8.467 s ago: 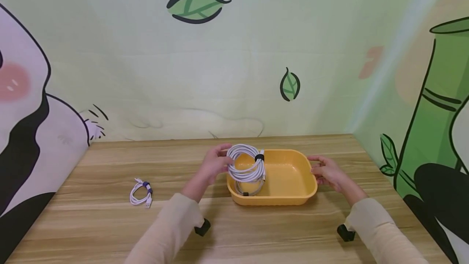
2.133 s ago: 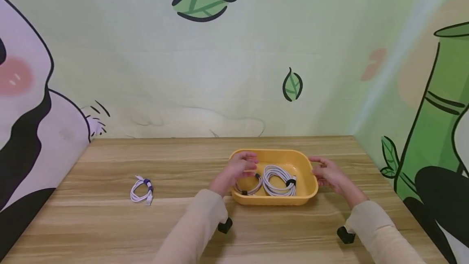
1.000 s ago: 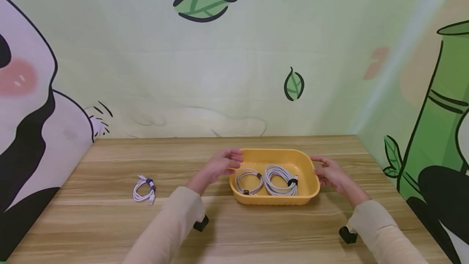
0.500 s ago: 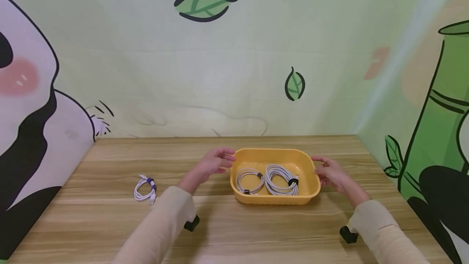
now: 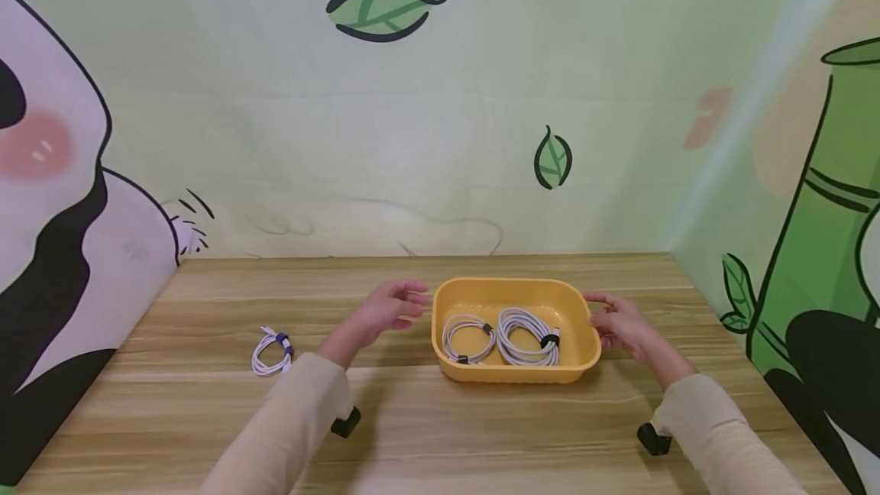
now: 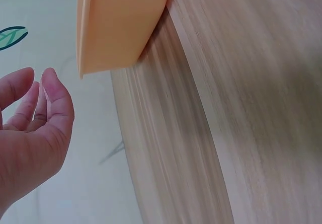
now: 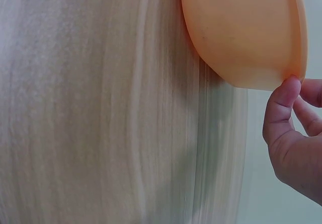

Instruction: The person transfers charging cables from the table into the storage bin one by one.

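Clock positions are read in the head view with the yellow basket (image 5: 516, 376) as centre and 12 o'clock toward the far wall. The basket stands upright on the table (image 5: 509, 441). Judged from the layout, the stowing of cables is about two-thirds complete: the thin cable coil (image 5: 445, 338) lies inside toward 8 o'clock and the thick cable coil (image 5: 506, 342) inside near 6 o'clock. The purple-tied cable (image 5: 264, 370), on the table well apart at 9 o'clock, appears to be the one item outstanding.

The left grip (image 5: 385, 308), just outside the rim near 9 o'clock, has its fingers parted and loosely bent, holding nothing. The right grip (image 5: 619, 325) touches the rim at 3 o'clock with fingers half bent; whether it pinches the rim or merely steadies it could not be determined.

The left sleeve (image 5: 296, 396) partly covers the outstanding cable's plug end. Both forearms run out of frame. The wrist views cut the basket off and show no cable.
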A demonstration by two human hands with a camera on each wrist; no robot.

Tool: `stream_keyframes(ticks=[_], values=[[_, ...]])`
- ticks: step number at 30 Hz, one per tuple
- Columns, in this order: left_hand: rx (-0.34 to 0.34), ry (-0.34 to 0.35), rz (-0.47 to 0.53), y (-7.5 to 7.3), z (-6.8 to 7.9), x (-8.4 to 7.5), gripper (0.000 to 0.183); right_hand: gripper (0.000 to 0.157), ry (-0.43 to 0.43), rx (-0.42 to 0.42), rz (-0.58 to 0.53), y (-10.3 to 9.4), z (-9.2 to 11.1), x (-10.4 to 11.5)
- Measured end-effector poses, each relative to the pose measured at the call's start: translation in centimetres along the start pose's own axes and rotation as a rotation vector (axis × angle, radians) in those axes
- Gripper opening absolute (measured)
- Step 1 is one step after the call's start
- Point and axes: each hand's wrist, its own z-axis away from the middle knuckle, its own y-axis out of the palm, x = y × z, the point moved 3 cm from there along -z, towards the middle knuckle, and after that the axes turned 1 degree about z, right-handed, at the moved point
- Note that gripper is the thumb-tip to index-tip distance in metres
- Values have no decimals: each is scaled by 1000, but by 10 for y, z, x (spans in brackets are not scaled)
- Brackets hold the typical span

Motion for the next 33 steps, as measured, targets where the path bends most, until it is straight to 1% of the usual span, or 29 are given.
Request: stream_keyframes(ticks=[8,18,22,29,33], values=[[-23,-2,-3,-9,5,5,37,55,13,-15,4,0,0,0],[-53,-7,-4,-22,14,9,37,55,0,-26,3,1,1,2],[-79,-19,-7,-29,15,13,35,55,-8,-21,-8,1,1,2],[-76,-31,14,-40,19,24,39,55,-19,-20,-30,0,0,-1],[-100,-42,9,-47,23,30,38,55,-24,-21,-30,0,0,-1]])
